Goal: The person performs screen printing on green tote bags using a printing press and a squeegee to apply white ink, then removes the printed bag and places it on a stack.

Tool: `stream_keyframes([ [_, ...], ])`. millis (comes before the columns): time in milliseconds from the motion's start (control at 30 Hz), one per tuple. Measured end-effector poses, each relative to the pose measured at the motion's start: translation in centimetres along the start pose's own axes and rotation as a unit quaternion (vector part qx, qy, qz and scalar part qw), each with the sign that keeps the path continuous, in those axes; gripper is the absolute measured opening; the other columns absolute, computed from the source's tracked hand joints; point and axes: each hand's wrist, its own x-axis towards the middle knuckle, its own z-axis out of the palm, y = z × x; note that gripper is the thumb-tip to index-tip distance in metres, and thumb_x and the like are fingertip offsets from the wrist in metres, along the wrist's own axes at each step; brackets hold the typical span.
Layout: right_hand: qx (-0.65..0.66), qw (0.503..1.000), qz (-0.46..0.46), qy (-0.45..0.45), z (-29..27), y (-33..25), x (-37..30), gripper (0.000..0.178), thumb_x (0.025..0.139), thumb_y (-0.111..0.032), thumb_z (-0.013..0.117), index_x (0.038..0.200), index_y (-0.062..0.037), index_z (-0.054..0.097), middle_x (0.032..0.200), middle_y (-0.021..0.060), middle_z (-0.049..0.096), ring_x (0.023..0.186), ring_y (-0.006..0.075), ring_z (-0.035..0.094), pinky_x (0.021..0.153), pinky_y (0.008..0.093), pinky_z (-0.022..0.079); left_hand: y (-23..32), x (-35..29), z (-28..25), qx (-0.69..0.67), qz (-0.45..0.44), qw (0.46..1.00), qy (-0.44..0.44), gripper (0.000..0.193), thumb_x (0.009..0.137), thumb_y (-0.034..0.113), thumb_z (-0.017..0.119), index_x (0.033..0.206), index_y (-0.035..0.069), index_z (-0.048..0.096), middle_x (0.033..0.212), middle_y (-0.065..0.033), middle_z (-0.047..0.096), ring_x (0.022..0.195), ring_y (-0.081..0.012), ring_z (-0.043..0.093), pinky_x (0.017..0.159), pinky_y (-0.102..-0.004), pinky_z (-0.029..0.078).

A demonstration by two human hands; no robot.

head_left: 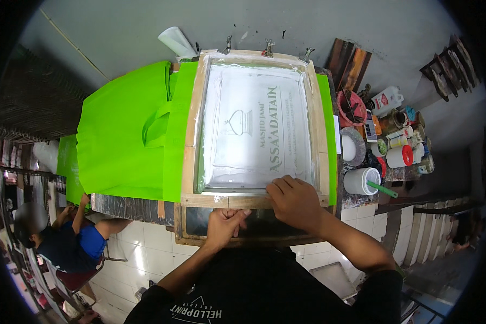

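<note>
Both hands press flat and close together on the near rail of the wooden screen frame (256, 201): left hand (225, 225) beneath, right hand (294, 202) above. The frame looks stiff and light, best held by its rails. Beyond them lie green bags (124, 135).

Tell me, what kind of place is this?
Most likely a small screen-printing workshop. A wooden-framed printing screen lies over bright green fabric bags, both hands rest at its near edge, and tubs and jars of ink crowd the bench on the right.
</note>
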Motion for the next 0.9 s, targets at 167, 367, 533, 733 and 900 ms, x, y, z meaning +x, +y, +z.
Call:
stream_keyframes([
  [167, -0.066, 0.998, -0.018, 0.015, 2.4, 5.0, 3.7, 0.013, 0.082, -0.015, 0.066, 0.090, -0.0079, 0.060, 0.078, 0.0058, 0.058, 0.077, 0.0230, 0.062, 0.063, 0.0350, 0.053, 0.2, -0.2, 0.0, -0.002, -0.012, 1.000, 0.005, 0.040, 0.095, 0.026, 0.074, 0.064, 0.002, 0.067, 0.049, -0.0002, 0.055, 0.042, -0.0050, 0.044, 0.042, -0.0248, 0.032],
  [367, -0.036, 0.998, 0.003, 0.045, 4.5, 15.7, 12.4, 0.019, 0.095, -0.027, 0.062, 0.089, -0.0087, 0.064, 0.081, 0.0117, 0.066, 0.081, 0.0312, 0.067, 0.069, 0.0464, 0.053, 0.2, -0.1, -0.5, -0.012, -0.036, 0.999, -0.026, 0.031, 0.096, 0.024, 0.072, 0.077, 0.000, 0.071, 0.064, -0.0057, 0.066, 0.046, -0.0073, 0.053, 0.044, -0.0243, 0.040],
  [533, 0.034, 0.981, 0.139, -0.130, 0.4, 21.1, 21.0, 0.041, 0.088, -0.038, 0.072, 0.113, -0.0057, 0.073, 0.100, 0.0198, 0.073, 0.098, 0.0367, 0.069, 0.083, 0.0469, 0.054, 0.6, -0.2, -1.9, -0.236, -0.078, 0.962, -0.109, 0.034, 0.100, 0.024, 0.062, 0.110, -0.008, 0.067, 0.102, -0.0213, 0.075, 0.073, -0.0211, 0.072, 0.064, -0.0290, 0.056],
  [733, 0.036, 0.972, 0.181, -0.146, -0.7, 23.8, 23.5, 0.055, 0.084, -0.051, 0.074, 0.115, -0.0064, 0.074, 0.101, 0.0205, 0.073, 0.099, 0.0369, 0.069, 0.087, 0.0475, 0.053, 4.2, -0.1, -3.6, -0.165, -0.109, 0.938, -0.284, 0.042, 0.104, 0.020, 0.052, 0.134, -0.008, 0.055, 0.123, -0.0283, 0.068, 0.098, -0.0306, 0.073, 0.082, -0.0354, 0.060],
  [900, -0.111, 0.962, 0.245, -0.056, 2.0, 22.3, 22.5, 0.064, 0.079, -0.065, 0.073, 0.109, -0.0086, 0.076, 0.098, 0.0175, 0.075, 0.091, 0.0346, 0.072, 0.080, 0.0455, 0.055, 12.8, 8.8, -3.8, 0.127, 0.247, 0.957, -0.088, 0.028, 0.101, 0.012, 0.063, 0.126, 0.002, 0.066, 0.110, -0.0092, 0.074, 0.091, -0.0141, 0.070, 0.080, -0.0281, 0.054],
])
